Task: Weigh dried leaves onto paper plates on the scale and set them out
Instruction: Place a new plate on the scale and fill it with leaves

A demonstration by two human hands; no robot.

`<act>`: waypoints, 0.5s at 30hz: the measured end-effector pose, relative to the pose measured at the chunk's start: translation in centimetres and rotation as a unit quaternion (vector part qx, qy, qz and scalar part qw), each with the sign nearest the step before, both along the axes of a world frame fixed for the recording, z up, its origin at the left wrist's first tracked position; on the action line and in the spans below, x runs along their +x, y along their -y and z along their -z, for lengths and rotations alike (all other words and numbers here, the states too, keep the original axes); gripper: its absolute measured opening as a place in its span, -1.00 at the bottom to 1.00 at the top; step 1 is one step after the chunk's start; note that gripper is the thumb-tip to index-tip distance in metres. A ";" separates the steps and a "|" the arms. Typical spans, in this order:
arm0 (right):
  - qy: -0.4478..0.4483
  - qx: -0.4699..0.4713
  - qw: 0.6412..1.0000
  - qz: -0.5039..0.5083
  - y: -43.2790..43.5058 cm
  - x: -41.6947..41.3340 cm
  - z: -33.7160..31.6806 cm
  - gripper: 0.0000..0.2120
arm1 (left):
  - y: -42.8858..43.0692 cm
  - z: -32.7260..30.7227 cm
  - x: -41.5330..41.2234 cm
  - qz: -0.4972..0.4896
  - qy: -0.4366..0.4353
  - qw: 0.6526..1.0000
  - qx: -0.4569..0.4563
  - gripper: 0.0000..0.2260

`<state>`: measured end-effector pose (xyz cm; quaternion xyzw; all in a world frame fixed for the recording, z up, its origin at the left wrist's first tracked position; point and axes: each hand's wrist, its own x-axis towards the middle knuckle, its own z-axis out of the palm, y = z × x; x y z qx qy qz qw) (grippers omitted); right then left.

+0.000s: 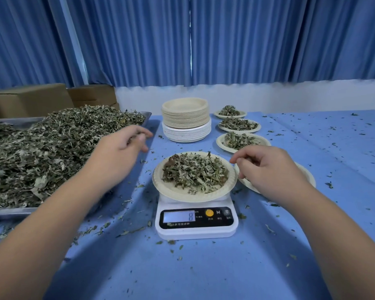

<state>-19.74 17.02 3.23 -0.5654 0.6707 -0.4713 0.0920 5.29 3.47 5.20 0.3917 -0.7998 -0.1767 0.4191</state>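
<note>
round beige paper plate (178,193) of dried green leaves (195,172) on white digital scale (196,232); left hand (119,148) at ten o'clock, right hand (268,169) at three, fingers curled; cannot tell if either pinches leaves.

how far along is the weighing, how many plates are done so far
Done: three filled plates stand in a row behind the right hand; a fourth plate lies under it, contents mostly hidden. In hand: a leaf-filled plate sits on the scale, display reading 8, left hand by the tray. Left: the tray is still heaped and a tall stack of empty plates waits.
</note>
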 end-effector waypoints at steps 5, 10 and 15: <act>0.001 0.002 1.000 0.015 -0.1 -0.1 -0.1 -0.70 | 1.6 1.9 3.8 -0.085 -0.005 0.996 0.040 -0.79; -0.011 0.018 0.999 0.035 -0.1 0.1 -0.2 -0.65 | 2.1 2.2 5.2 -0.140 0.068 0.986 0.064 -0.74; -0.009 0.028 0.998 0.050 -0.1 0.2 -0.2 -0.63 | 2.4 2.3 5.6 -0.178 0.180 0.965 0.061 -0.80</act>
